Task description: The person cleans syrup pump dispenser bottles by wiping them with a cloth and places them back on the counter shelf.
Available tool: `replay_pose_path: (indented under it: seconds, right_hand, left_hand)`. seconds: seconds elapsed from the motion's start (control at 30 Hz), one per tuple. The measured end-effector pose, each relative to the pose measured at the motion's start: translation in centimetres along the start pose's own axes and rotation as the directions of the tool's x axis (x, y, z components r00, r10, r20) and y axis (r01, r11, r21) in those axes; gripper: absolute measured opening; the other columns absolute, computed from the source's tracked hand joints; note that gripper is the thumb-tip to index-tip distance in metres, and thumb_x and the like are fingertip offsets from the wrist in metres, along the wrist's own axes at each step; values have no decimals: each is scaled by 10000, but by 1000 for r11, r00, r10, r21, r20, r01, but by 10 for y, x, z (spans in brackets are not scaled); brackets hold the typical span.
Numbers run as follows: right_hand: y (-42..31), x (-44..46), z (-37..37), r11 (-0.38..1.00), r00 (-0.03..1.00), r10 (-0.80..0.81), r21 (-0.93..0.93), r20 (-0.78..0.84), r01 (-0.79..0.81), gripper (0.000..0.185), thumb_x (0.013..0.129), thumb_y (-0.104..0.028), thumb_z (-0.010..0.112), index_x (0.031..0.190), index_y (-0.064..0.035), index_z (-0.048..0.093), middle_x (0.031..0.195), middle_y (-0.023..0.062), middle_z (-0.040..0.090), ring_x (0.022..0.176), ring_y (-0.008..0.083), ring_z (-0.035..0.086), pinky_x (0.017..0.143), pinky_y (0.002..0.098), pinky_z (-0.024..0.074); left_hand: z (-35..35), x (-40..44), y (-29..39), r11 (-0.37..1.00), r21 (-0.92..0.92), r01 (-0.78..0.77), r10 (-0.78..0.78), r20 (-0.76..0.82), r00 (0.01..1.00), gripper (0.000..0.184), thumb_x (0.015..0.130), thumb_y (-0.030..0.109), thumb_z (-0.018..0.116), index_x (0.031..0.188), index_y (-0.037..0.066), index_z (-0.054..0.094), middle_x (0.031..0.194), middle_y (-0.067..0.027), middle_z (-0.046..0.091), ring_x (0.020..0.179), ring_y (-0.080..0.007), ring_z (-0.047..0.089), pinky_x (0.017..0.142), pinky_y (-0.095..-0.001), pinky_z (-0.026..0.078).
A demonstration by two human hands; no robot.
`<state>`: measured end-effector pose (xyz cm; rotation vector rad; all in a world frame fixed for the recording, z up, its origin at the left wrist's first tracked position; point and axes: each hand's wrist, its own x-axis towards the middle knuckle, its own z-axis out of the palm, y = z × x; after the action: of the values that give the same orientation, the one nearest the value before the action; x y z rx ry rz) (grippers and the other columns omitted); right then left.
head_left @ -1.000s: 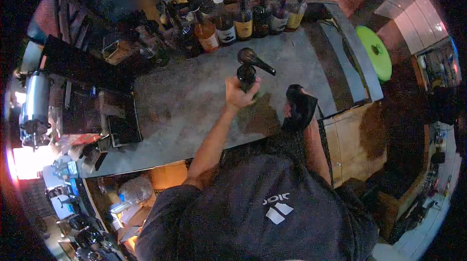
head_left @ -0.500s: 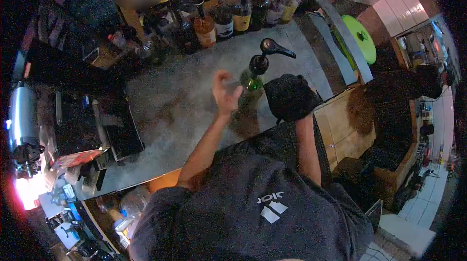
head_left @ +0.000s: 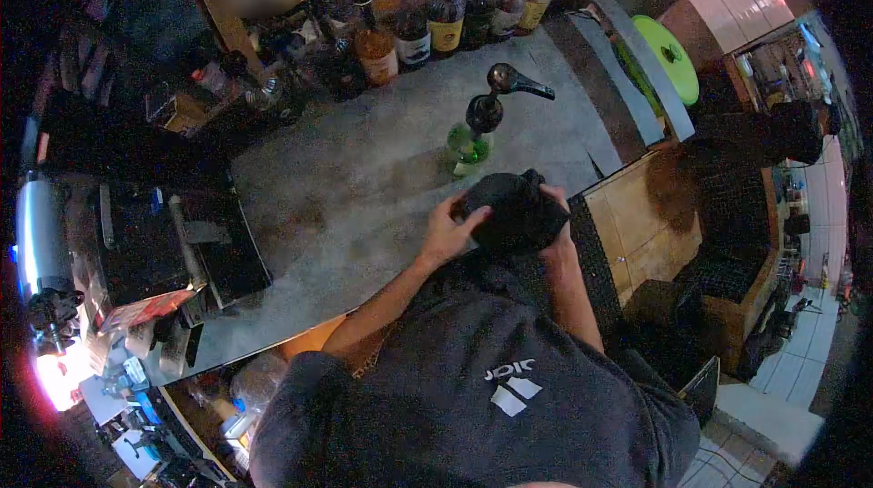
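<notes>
A bunched black cloth (head_left: 514,212) is held between both hands at the counter's near edge, close to the body. My left hand (head_left: 448,230) grips its left side, thumb on top. My right hand (head_left: 556,213) holds the right side, its fingers partly hidden by the folds. Just beyond the cloth, a green glass bottle (head_left: 469,144) stands upright on the grey counter (head_left: 336,179). Its top is dark, and a black spout or handle-like piece (head_left: 520,81) sticks out to the right. Neither hand touches the bottle.
A row of bottles with pourers (head_left: 446,20) lines the counter's back. A round green lid (head_left: 671,53) stands at the right beyond a raised grey edge. Dark equipment (head_left: 150,215) and a shiny metal cylinder (head_left: 44,224) are at the left. Below the counter is a shelf with bags.
My left hand let go of the green bottle, moved back toward the body and took hold of the cloth. My right hand brought the cloth nearer and to the left.
</notes>
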<state>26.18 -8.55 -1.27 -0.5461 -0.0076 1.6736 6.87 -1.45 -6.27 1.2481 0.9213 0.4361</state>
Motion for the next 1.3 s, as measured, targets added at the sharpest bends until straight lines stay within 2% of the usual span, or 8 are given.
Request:
replay_pose_path:
  seconds: [0.13, 0.2, 0.53, 0.63, 0.73, 0.87, 0.93, 1.3]
  right_hand:
    - [0, -1, 25, 831, 814, -250, -548, -525, -98, 340, 862, -233, 506, 1116, -17, 573, 974, 70, 613, 861, 196, 576, 814, 343, 464]
    - [-14, 13, -17, 708, 960, -224, -705, -170, 41, 286, 866, -167, 493, 1102, -28, 575, 953, 57, 604, 832, 167, 576, 783, 321, 463]
    - [-8, 65, -34, 54, 917, -368, -981, 154, 187, 612, 791, -195, 664, 1316, -62, 379, 1226, 91, 485, 1079, 229, 507, 843, 345, 450]
    - [1, 82, -23, -188, 880, -397, -961, 262, 201, 799, 754, -227, 704, 1394, -69, 253, 1324, 122, 412, 1225, 277, 398, 915, 379, 416]
    - [4, 117, -57, -303, 787, -316, -842, 530, 446, 936, 730, -258, 722, 1427, -27, 142, 1404, 175, 324, 1276, 323, 350, 975, 415, 371]
    - [9, 108, -34, -7, 896, -329, -950, 297, 312, 978, 727, -284, 712, 1422, 31, 101, 1423, 216, 283, 1281, 344, 337, 1012, 419, 327]
    - [11, 105, -32, -347, 808, -409, -891, 424, 292, 935, 754, -237, 669, 1419, 50, 78, 1388, 228, 324, 1265, 331, 359, 1022, 397, 314]
    - [8, 104, -24, -56, 907, -293, -952, 304, 301, 907, 764, -235, 672, 1422, 12, 99, 1440, 211, 244, 1335, 304, 255, 1071, 366, 240]
  left_hand:
    - [-11, -18, 25, 894, -447, -37, -80, -241, 967, 556, 760, 214, 745, 1193, -43, 509, 1045, -120, 607, 969, -201, 578, 816, -323, 485]
    - [-33, -19, 21, 906, -415, -76, -36, -256, 966, 534, 766, 163, 732, 1206, -29, 498, 1035, -107, 608, 950, -200, 588, 797, -326, 503]
    - [-103, -7, 70, 900, -237, -366, 219, -481, 849, 394, 788, 182, 707, 1100, -13, 567, 981, -83, 620, 876, -198, 613, 750, -331, 518]
    - [-96, 25, 52, 779, 418, -467, 609, -331, 720, 376, 815, 202, 671, 1107, -6, 560, 981, -115, 612, 935, -222, 592, 803, -333, 475]
    - [-53, 27, 72, 743, 528, -411, 572, -182, 800, 410, 804, 184, 670, 1145, 0, 536, 1048, -111, 588, 939, -231, 589, 826, -333, 459]
    - [-38, 35, 51, 855, 184, -486, 517, -210, 830, 447, 800, 165, 667, 1193, 22, 508, 1119, -105, 550, 993, -228, 566, 873, -347, 433]
    - [-50, 50, 16, 867, -119, -485, 462, -175, 869, 515, 776, 66, 633, 1255, 35, 446, 1152, -100, 513, 1081, -222, 513, 928, -353, 399]
    - [-73, 107, -45, 807, 110, -581, 577, 62, 814, 805, 695, 4, 698, 1362, 59, 249, 1361, -153, 320, 1258, -270, 358, 1011, -402, 343]
